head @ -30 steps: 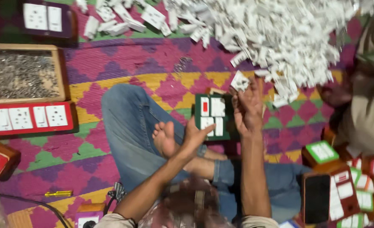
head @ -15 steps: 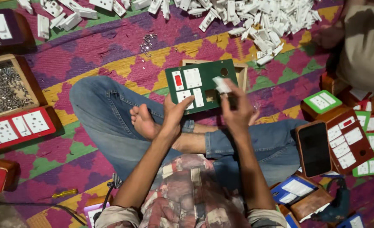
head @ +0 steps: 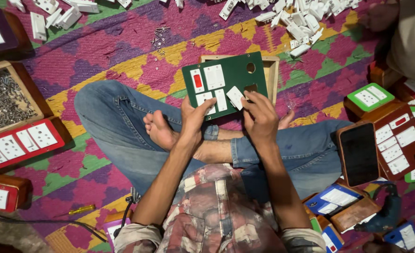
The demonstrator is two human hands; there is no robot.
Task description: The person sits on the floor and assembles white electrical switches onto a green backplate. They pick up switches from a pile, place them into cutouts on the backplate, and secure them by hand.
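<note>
Head view, left to right. Wooden tray of small metal screws (head: 1, 98), cut off at the left edge. Left hand (head: 192, 121), thumb curled over the lower edge of the green rectangular switch plate (head: 231, 75), fingers hidden beneath. Plate held above the crossed legs, over an open wooden box (head: 270, 70). Right hand (head: 260, 117), fingertips pinching a white rectangular switch insert (head: 235, 97) against the plate. Black phone (head: 359, 153) face up at right.
</note>
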